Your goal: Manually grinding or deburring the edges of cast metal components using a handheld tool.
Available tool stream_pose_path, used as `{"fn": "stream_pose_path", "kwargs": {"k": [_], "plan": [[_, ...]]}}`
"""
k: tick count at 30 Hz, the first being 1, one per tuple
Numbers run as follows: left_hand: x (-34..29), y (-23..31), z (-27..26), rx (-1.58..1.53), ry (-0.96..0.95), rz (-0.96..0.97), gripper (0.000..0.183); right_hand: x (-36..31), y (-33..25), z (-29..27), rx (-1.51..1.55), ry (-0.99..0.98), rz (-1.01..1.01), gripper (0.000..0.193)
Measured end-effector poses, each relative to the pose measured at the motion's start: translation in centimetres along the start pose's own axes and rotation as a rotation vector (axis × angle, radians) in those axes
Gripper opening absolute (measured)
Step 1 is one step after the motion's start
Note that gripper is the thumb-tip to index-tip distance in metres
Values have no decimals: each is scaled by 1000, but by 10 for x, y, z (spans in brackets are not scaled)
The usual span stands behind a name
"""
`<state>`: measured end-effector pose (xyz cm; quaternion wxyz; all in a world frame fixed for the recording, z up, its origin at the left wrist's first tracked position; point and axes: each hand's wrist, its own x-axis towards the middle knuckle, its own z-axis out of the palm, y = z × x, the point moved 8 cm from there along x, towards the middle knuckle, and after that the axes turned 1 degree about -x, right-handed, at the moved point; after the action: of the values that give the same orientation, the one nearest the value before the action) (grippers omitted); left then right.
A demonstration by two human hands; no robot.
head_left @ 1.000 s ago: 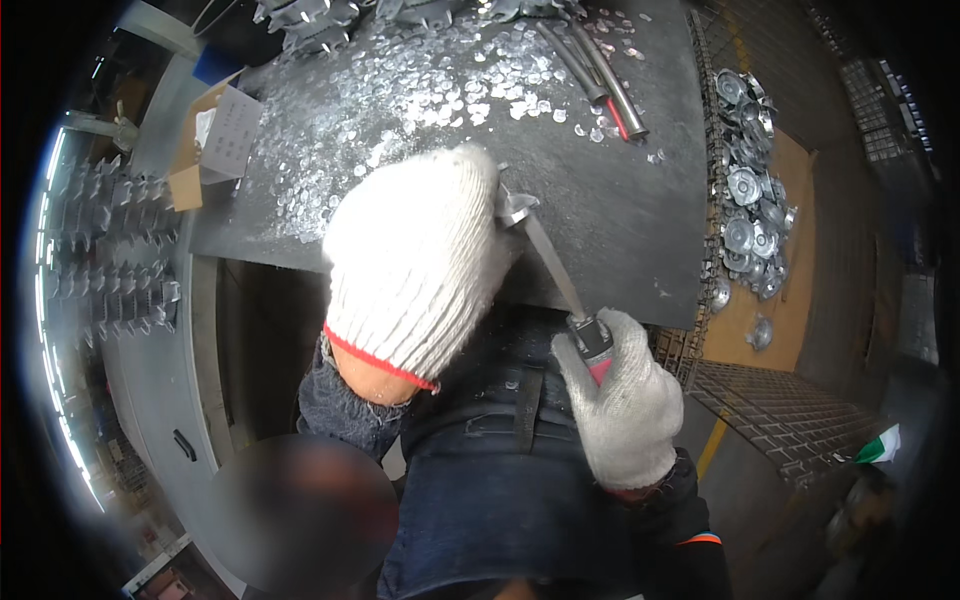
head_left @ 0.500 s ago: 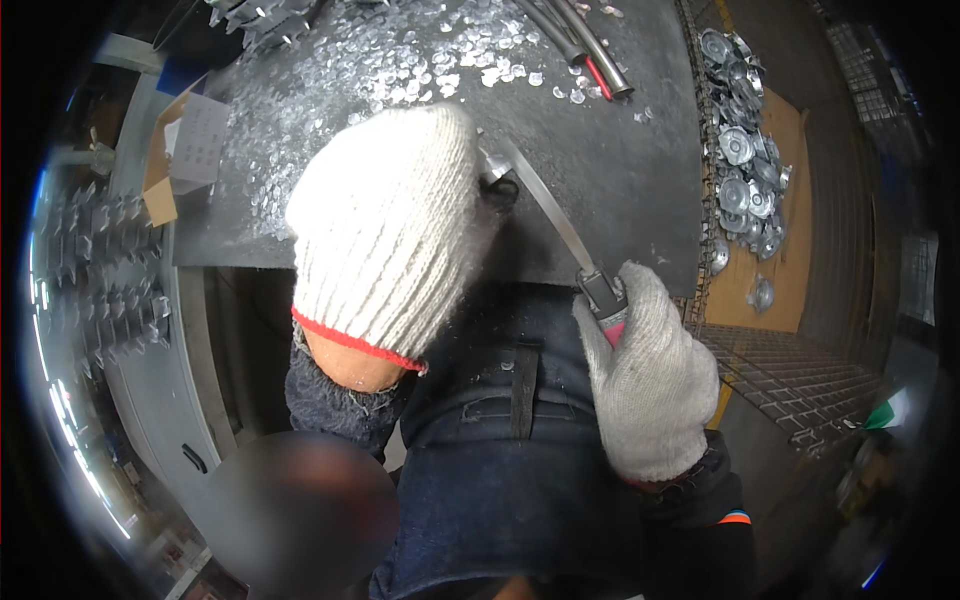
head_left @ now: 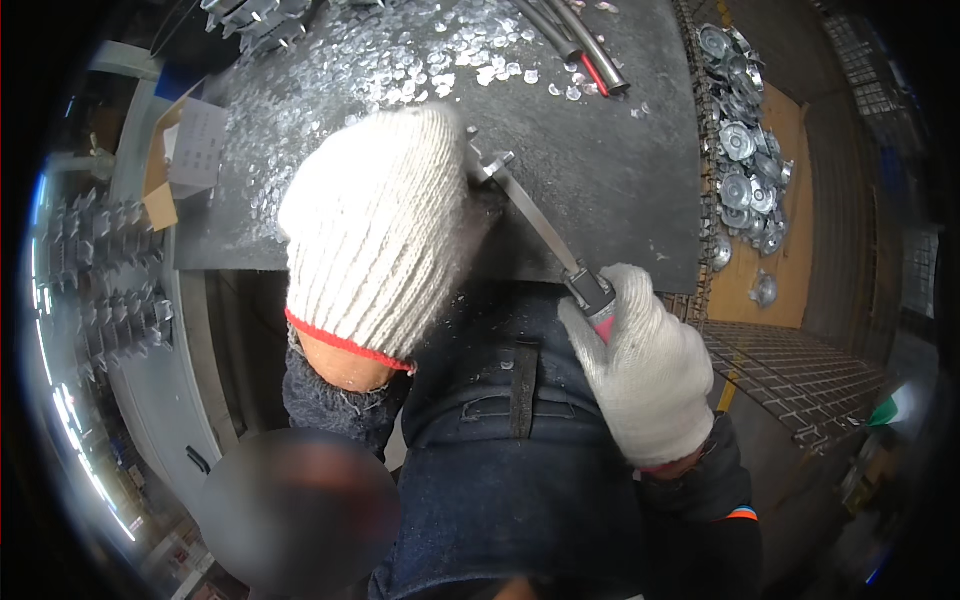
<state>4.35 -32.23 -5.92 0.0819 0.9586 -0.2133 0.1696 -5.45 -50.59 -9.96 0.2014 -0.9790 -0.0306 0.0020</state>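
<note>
My left hand (head_left: 375,230), in a white knit glove with a red cuff, is closed over the bench, its back toward me. A small silver metal part (head_left: 497,163) pokes out at its right side; the rest of that part and my fingertips are hidden. My right hand (head_left: 655,375), gloved alike, grips the pink and black handle of a flat-bladed tool (head_left: 535,220), which looks like a file. Its blade slants up and left, and its far end meets the metal part beside my left hand.
Clear flakes (head_left: 430,65) litter the dark bench (head_left: 620,190). Metal tubes (head_left: 585,50) lie at its far edge, near finned metal parts (head_left: 260,20). On the left stands an open cardboard box (head_left: 195,145). Round castings (head_left: 738,142) fill a wire-sided container on the right.
My right hand has shifted slightly up and left with the tool. The blade's end now overlaps the metal part. My left hand has moved slightly left.
</note>
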Motion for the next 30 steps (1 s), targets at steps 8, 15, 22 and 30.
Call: {"fn": "stream_pose_path", "kwargs": {"k": [8,15,22,30], "plan": [[6,4,-3,-53,-98,-112,35,-5,14,62,1483,-1048,347,37],[-4,6,-27,-115,-239,-100,47,-39,10,78,1946,-1066,193,53],[-12,-36,-24,-601,-331,-59,68,-14,33,23,1033,-542,177,59],[-1,-29,-23,-636,-397,32,73,3,13,-3,350,-138,-144,58]]}}
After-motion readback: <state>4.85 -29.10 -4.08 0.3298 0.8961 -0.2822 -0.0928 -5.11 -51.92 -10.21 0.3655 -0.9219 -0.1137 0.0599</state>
